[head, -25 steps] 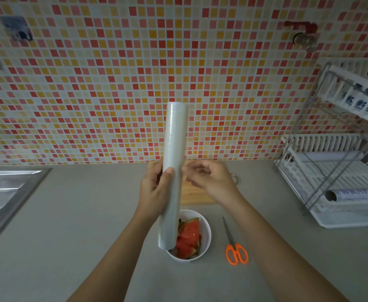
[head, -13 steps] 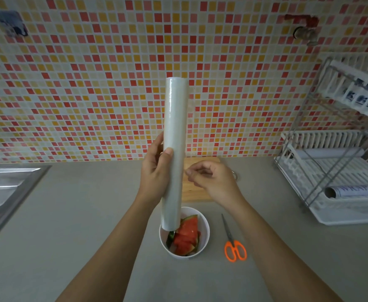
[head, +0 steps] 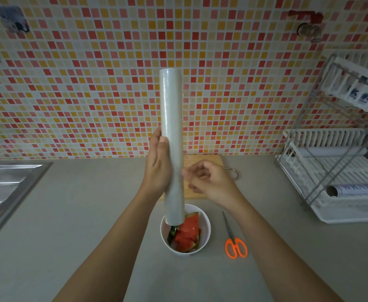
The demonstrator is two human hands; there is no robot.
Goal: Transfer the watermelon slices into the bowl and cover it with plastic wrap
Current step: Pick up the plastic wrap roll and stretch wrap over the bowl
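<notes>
My left hand (head: 158, 168) grips a long roll of plastic wrap (head: 171, 131) and holds it upright above the counter. The roll's lower end hangs over the near-left rim of a white bowl (head: 207, 227) that holds red watermelon slices (head: 187, 234) with green rind. My right hand (head: 211, 182) is just right of the roll, its fingertips pinched at the roll's edge where a thin film seems to lift; whether it holds film I cannot tell. A wooden cutting board (head: 202, 162) lies behind the hands, mostly hidden.
Orange-handled scissors (head: 233, 240) lie right of the bowl. A white dish rack (head: 340, 171) with another wrap roll (head: 353, 189) stands at the right. A steel sink (head: 6, 186) sits at the left edge. A mosaic tiled wall runs behind the grey counter.
The roll has risen in my left hand, so its lower end now sits at the bowl's rim. My right hand has moved closer to the roll's edge.
</notes>
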